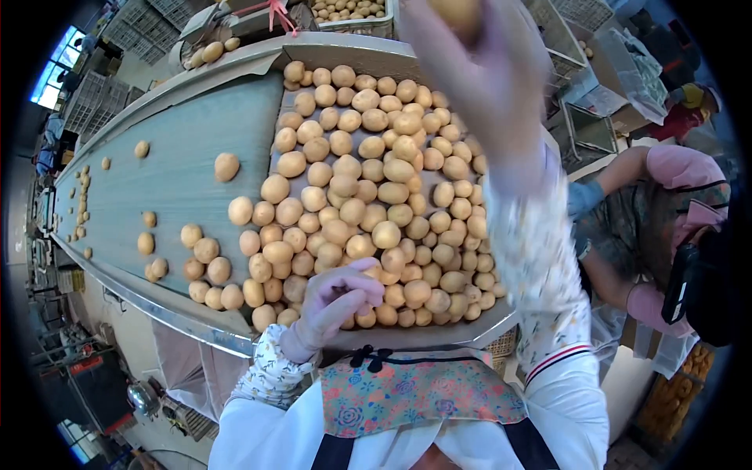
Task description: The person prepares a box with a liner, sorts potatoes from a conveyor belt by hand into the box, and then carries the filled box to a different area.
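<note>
- Right hand (501, 86), head view, top centre of frame: blurred; fingers closed round a held potato (457, 17), partly cut off by the frame edge. Risk: a slip, should the grip on the round skin be loose; its firmness cannot be told.
- Left hand (333, 304), lower centre: fingers loosely curled, nothing seen between them, over the near edge of the potatoes. Risk: a knock that sets neighbours rolling.
- Potatoes (386, 234), centre: crowded on the tabletop (439, 337), some seemingly resting on others. Risk: a slide towards the near rim, if the pile is pushed.
- Belt (180, 188), left: scattered potatoes. Risk: overcrowding at centre, were the belt to run faster than clearing allows.
- Crate (368, 26), top centre: holds more potatoes. Risk: a bounce out, from a careless drop.
- Co-worker (689, 168), right: near the right sleeve (533, 251). Risk: a bumped arm, from a wide swing.
</note>
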{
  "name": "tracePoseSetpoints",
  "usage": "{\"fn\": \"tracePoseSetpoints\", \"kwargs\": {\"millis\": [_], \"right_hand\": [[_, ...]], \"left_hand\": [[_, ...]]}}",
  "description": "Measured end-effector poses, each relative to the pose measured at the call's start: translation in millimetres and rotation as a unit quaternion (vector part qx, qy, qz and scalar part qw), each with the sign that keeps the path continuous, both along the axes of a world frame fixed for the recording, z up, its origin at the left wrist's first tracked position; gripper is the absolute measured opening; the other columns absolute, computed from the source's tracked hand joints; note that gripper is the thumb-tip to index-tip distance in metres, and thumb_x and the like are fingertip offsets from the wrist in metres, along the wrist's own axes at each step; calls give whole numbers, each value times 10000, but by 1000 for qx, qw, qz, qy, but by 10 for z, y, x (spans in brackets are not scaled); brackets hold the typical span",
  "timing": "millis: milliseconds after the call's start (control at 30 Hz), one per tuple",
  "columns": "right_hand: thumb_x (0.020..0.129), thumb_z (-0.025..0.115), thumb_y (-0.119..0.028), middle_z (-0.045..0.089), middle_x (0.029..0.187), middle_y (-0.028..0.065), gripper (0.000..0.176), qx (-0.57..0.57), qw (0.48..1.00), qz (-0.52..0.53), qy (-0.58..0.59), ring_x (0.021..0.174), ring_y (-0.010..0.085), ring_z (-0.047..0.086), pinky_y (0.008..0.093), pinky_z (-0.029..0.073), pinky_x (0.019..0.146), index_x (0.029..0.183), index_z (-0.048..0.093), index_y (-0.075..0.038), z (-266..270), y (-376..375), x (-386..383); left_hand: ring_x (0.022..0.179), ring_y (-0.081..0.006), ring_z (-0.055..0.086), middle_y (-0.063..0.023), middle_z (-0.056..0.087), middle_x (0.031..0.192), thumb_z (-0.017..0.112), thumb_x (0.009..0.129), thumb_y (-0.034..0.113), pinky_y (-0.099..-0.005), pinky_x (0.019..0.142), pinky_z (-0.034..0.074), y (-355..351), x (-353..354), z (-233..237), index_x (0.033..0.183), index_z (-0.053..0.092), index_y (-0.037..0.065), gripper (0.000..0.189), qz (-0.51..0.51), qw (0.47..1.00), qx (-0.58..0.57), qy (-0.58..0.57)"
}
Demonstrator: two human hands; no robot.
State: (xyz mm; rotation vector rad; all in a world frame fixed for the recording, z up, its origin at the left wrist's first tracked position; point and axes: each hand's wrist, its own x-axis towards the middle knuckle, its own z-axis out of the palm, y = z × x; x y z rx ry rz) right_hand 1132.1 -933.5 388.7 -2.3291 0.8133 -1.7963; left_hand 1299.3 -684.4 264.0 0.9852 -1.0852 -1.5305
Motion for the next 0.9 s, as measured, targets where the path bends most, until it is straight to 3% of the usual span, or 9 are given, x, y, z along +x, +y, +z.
{"fn": "tracePoseSetpoints", "kwargs": {"millis": [33,100,133,200,267,433,600,733,900], "right_hand": [[921,681,-284,622,829,103,280,190,971,15,141,707,207,613,338,476,604,1025,631,-29,26,-501,-9],[898,689,-315,593,1130,228,556,132,982,62,116,1008,330,603,406,480,850,1271,501,52,215,-414,243],[938,665,-316,625,929,124,356,-83,980,108,145,816,204,620,351,485,658,1092,619,1,-148,-500,322],[897,734,-309,646,1063,152,475,172,943,233,166,938,237,645,363,518,769,1215,608,21,-448,395,295],[796,847,-248,658,1209,187,664,412,738,446,294,1071,284,659,367,536,894,1351,583,3,-763,887,-14],[910,751,-195,745,1005,99,397,712,563,410,92,868,121,685,262,537,734,1219,656,36,-1147,1611,-307],[949,687,-101,751,947,58,260,689,620,375,-1,834,81,668,228,534,738,1165,674,44,-1279,1850,-531],[946,686,-99,750,951,69,261,660,667,346,9,854,90,673,244,540,751,1162,672,48,-1352,2001,-581],[917,718,-153,726,1046,123,342,683,592,426,39,939,157,681,288,533,818,1206,656,19,-1343,1682,-552]], "left_hand": [[695,-112,631,-55,695,799,568,971,215,-441,1209,274,-4,-12,26,967,706,-1,257,-11,1000,4,7],[682,-123,629,-55,684,760,561,970,221,-457,1211,274,27,42,82,907,697,-2,269,-12,998,5,68],[676,-128,627,-55,678,740,557,970,224,-466,1211,274,39,76,82,877,693,-2,279,-9,995,4,103],[624,-152,583,-55,633,667,527,973,208,-480,1150,364,99,121,69,786,640,-9,308,25,987,11,156],[609,-169,555,-65,604,645,460,999,182,-442,981,445,162,109,94,764,619,-8,341,71,980,4,187],[611,-207,531,-91,565,651,322,1078,168,-337,660,454,176,7,67,749,583,-9,456,59,954,10,295],[598,-188,550,-81,608,707,463,1022,53,-334,590,460,95,-132,-172,1163,585,19,189,-33,969,-119,216],[628,-193,590,-95,632,743,529,945,-81,-336,604,491,145,-112,-358,1477,412,94,572,-56,957,-267,98],[651,-191,602,-89,632,743,516,975,54,-437,863,521,227,-84,-282,1249,581,4,285,-24,976,-118,183]]}}
